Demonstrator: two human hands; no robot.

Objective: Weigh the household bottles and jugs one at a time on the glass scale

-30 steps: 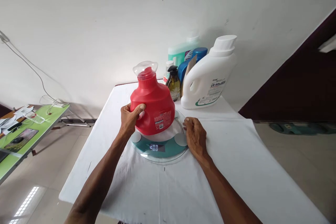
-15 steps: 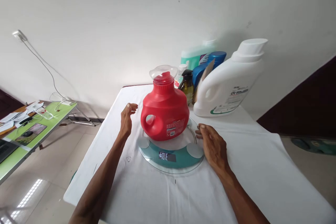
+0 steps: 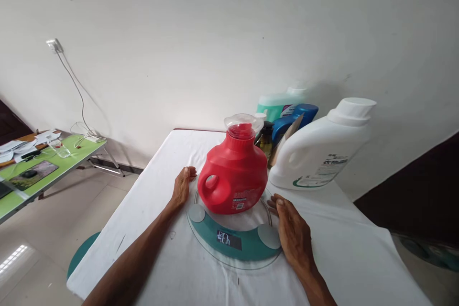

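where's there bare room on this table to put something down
Bare cloth lies near the front edge of the table, below the scale, and left of the left hand toward the back corner. Right of the right hand there is open cloth too. The back right is crowded: white jug and bottles behind the red jug.

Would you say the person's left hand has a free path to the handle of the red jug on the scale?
Probably yes. The left hand lies flat on the cloth just beside the red jug, whose handle faces that hand, and nothing stands between them.
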